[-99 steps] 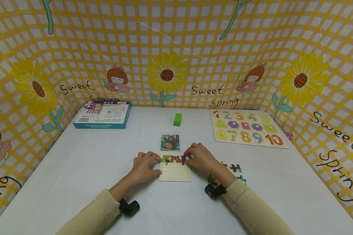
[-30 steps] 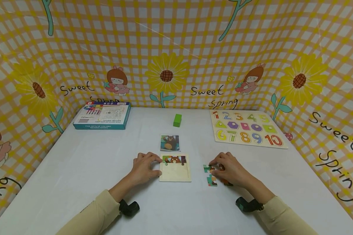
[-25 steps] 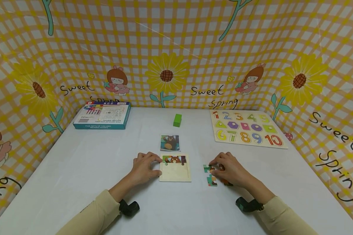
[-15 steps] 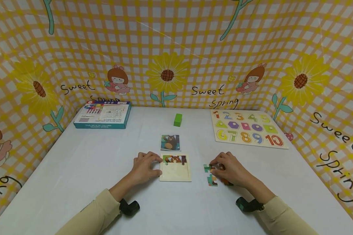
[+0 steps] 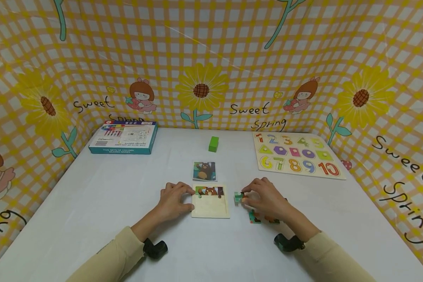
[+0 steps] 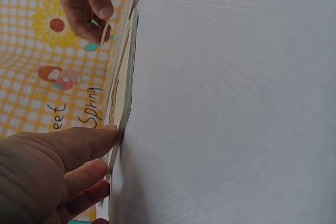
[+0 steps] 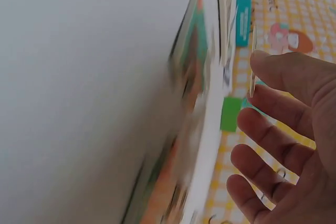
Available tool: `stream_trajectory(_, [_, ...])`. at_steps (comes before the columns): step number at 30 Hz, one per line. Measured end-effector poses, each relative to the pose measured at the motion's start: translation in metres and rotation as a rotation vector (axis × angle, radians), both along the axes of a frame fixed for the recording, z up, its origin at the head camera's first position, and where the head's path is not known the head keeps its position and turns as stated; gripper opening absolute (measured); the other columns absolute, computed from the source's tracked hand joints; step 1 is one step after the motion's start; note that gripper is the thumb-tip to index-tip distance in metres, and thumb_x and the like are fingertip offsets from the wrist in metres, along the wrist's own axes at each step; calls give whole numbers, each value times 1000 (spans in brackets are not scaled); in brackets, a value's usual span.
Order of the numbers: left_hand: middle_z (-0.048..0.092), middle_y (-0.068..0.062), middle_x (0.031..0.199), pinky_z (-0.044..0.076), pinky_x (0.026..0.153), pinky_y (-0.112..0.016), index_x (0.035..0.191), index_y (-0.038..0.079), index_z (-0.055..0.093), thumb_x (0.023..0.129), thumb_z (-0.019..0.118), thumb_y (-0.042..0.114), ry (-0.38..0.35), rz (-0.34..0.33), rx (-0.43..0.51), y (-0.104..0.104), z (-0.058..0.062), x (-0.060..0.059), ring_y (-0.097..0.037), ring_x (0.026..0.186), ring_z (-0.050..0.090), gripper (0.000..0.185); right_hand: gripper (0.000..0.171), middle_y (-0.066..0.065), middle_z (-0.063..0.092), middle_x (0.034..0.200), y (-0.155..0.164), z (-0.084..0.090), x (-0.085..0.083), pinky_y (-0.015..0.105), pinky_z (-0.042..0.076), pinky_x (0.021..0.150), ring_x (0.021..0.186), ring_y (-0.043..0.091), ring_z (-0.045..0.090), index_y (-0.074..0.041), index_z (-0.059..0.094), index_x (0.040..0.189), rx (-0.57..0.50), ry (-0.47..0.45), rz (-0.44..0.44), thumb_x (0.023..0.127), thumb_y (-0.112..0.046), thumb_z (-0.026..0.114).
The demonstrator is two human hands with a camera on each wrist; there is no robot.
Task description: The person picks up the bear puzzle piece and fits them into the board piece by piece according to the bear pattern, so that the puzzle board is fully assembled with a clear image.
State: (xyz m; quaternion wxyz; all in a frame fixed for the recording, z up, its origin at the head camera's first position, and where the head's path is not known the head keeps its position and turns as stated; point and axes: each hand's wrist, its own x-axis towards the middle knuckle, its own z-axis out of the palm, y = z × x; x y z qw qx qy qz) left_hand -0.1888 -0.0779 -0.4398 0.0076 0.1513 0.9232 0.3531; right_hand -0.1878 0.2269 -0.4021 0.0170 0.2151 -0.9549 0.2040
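Note:
My left hand rests at the left edge of a wooden puzzle board, thumb and fingertips against the rim. In the left wrist view that thumb lies right at the side of the board. The board's top strip is filled with pieces showing a bear's head; below it is bare wood. Right of the board, my right hand pinches a green and brown jigsaw piece between thumb and index finger. The right wrist view shows this piece edge-on, held above the table. Loose jigsaw pieces lie under the right hand, partly hidden.
Behind the board lies a bear picture card, and beyond it a green block. A boxed set stands back left, and a number peg board lies back right. Patterned cloth walls in the white table.
My right hand reached from the board to the loose pieces, took a green and brown one, and has moved it left and up towards the board. The left hand stays at the board's edge.

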Motion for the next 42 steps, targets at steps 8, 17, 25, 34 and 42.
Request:
stream_trajectory(8, [59, -2, 121, 25, 92, -51, 105, 16, 68, 74, 78, 21, -16, 4, 1, 0, 2, 1, -26, 106, 39, 34, 26, 1, 63, 99, -40, 0, -2, 35, 38, 81, 95, 18, 46, -15, 71, 102, 4, -15, 15, 79, -26, 73])
stream_trajectory(17, [59, -1, 121, 24, 93, -51, 105, 17, 67, 74, 78, 22, -12, 0, -1, 0, 3, 0, -26, 106, 40, 34, 24, -1, 66, 95, -77, -2, -9, 36, 37, 80, 90, 17, 48, -16, 73, 97, 31, 41, 83, 76, -26, 76])
stream_trajectory(25, [59, 0, 120, 25, 93, -51, 105, 18, 67, 74, 78, 23, -8, 0, -7, -1, 2, 0, -25, 106, 40, 33, 25, 0, 65, 95, -95, -6, -11, 31, 34, 75, 86, 15, 45, -14, 73, 99, 20, 3, 86, 75, -23, 75])
stream_trajectory(34, [60, 0, 119, 26, 91, -50, 105, 18, 67, 73, 78, 23, 7, -2, -20, -1, 1, -1, -25, 106, 40, 34, 25, 0, 65, 96, -103, -12, -14, 33, 37, 76, 85, 16, 46, -13, 73, 98, 41, 55, 125, 76, -26, 74])
stream_trajectory(42, [59, 0, 119, 25, 93, -50, 105, 17, 67, 74, 77, 23, 3, -13, -7, -1, 2, 1, -24, 105, 40, 33, 25, 0, 66, 96, -104, -15, -15, 32, 36, 74, 85, 16, 46, -16, 73, 98, 44, 67, 148, 77, -30, 74])
